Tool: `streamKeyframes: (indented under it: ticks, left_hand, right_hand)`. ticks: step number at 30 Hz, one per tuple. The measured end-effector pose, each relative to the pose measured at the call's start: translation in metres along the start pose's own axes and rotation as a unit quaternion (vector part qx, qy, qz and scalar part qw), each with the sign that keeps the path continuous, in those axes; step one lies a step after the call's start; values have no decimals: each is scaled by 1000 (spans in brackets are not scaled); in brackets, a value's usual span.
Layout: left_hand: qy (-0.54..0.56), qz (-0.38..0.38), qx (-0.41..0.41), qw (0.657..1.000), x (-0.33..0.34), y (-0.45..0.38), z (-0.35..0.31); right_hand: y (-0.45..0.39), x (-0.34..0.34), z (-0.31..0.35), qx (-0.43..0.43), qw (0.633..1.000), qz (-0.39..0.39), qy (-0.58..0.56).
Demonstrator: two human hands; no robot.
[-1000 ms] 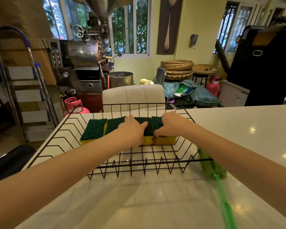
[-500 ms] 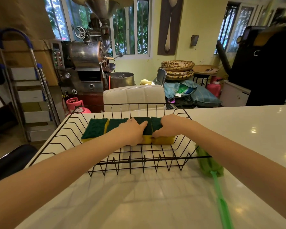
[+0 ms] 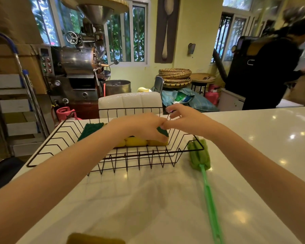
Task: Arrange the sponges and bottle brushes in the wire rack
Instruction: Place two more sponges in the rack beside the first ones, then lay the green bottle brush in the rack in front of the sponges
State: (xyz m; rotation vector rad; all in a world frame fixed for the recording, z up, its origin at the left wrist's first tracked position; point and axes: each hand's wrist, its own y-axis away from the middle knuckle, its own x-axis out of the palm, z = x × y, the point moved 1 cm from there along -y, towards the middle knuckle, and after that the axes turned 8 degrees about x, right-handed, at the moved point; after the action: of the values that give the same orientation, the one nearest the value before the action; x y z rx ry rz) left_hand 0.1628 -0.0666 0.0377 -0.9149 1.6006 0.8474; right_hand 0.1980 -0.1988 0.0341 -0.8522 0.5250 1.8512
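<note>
A black wire rack (image 3: pixel 63 150) stands on the white counter. Inside it lies a row of yellow sponges with dark green scrub tops (image 3: pixel 92 128). My left hand (image 3: pixel 139 127) lies across the row, fingers curled over the rightmost sponge (image 3: pixel 163 132). My right hand (image 3: pixel 187 118) hovers at the rack's back right corner, fingers apart, holding nothing. A green bottle brush (image 3: pixel 200 155) lies on the counter against the rack's right end, its long handle running toward me. Another yellow sponge (image 3: pixel 93 239) shows at the bottom edge.
The white counter (image 3: pixel 262 138) stretches to the right. Behind the rack stands a white chair back (image 3: pixel 130 103). A person in black (image 3: pixel 268 71) stands at the far right. A metal roasting machine and a stepladder fill the left background.
My right hand has let go of the sponge row and lifted up toward the rack's back corner. My left hand slid right along the row. The view tilted down, showing a sponge near me.
</note>
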Motion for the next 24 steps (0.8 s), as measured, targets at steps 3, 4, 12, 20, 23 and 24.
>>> streamKeyframes:
  ticks: [3,4,12,20,23,24]
  left_hand:
    - [14,-55,45,997,-1,10,-25]
    - [14,-79,64,995,1,14,-33]
    - [-43,-162,203,965,62,49,-96]
    - [-60,38,166,984,113,44,-121]
    - [-79,50,181,979,120,42,-120]
    - [-81,51,185,978,121,41,-119]
  right_hand:
    - [31,-15,-11,1,995,-53,-85]
    - [41,-19,-17,1,992,-75,-106]
    - [74,-19,-81,120,947,-177,-240]
    - [66,20,-110,233,957,-89,-146]
    - [60,24,-108,224,964,-86,-115]
    - [58,26,-106,219,966,-85,-107]
